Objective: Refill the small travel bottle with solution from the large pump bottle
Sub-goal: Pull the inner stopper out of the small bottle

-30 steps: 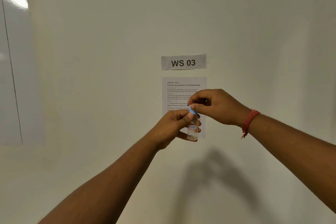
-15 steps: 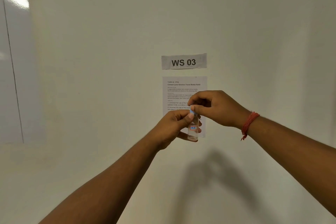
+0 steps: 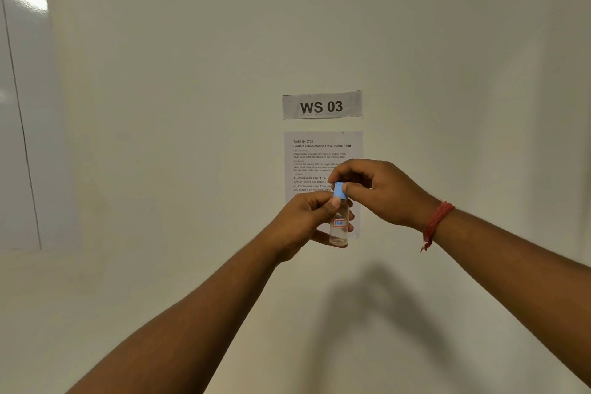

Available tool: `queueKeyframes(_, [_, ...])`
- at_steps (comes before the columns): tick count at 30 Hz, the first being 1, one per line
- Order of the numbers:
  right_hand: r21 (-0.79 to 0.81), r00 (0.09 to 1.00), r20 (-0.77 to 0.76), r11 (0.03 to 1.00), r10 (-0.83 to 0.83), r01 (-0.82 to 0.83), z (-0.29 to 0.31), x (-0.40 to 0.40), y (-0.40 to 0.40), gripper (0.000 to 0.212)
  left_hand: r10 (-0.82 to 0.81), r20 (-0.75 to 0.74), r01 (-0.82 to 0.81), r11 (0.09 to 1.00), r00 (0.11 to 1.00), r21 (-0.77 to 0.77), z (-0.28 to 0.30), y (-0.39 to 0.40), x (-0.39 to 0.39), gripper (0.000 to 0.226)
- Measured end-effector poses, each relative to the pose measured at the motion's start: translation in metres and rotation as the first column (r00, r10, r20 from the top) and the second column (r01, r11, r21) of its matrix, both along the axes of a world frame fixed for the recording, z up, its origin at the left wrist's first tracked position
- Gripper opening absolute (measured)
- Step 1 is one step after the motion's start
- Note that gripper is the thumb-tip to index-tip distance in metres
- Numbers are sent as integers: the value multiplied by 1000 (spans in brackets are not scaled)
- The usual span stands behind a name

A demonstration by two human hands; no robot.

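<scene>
I hold a small clear travel bottle point(image 3: 339, 227) upright in front of the wall, at the middle of the head view. It has a small red and blue label and a little clear liquid at the bottom. My left hand point(image 3: 303, 221) grips its body, thumb near the neck. My right hand point(image 3: 380, 190) pinches the light blue cap point(image 3: 339, 190) on top between thumb and fingers. The large pump bottle is out of view.
A white wall fills the view, with a "WS 03" label point(image 3: 322, 104) and a printed task sheet point(image 3: 319, 153) behind my hands. A whiteboard point(image 3: 19, 105) hangs at the far left. My right wrist wears a red thread point(image 3: 436, 222).
More of the blue cap shows between my right fingers than before. Both hands and the bottle stay in nearly the same place.
</scene>
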State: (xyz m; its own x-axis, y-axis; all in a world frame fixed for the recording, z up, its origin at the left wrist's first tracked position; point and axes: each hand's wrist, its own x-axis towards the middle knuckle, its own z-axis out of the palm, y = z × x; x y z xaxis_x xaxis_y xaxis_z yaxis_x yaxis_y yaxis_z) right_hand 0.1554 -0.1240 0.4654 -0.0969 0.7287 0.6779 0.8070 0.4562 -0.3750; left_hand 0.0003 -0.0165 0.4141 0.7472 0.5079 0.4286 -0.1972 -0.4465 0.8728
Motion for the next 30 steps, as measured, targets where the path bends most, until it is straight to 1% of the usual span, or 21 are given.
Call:
queueKeyframes(4, [37,999,-36,999,-11,12,-5,2,1,20,6,-6,-6,1000,1000,2,-1,-1,0,37])
queueKeyframes(11, [70,999,-41,997,-18,21,-10,2,-2,26,1,0,-1,1000,1000,-18,-6,-3,1,31])
queueKeyframes(15, [99,996,-85,995,-22,30,-22,4,-4,20,17,9,-17,1000,1000,-7,-14,-3,2,28])
queueKeyframes(18, [126,992,-121,990,-42,58,-42,7,-2,13,42,1,-42,999,999,18,-27,-3,3,31])
queueKeyframes(22, [130,984,-164,987,-73,95,-77,9,-1,14,75,-31,-74,997,997,34,-54,-3,2,32])
queueKeyframes(28, [69,973,-205,990,-107,123,-135,13,-3,16,102,-90,-102,995,991,7,-107,-6,-2,23])
queueKeyframes(30, [45,974,-190,990,-120,131,-156,14,-6,16,113,-115,-112,994,987,16,-126,-9,-6,20])
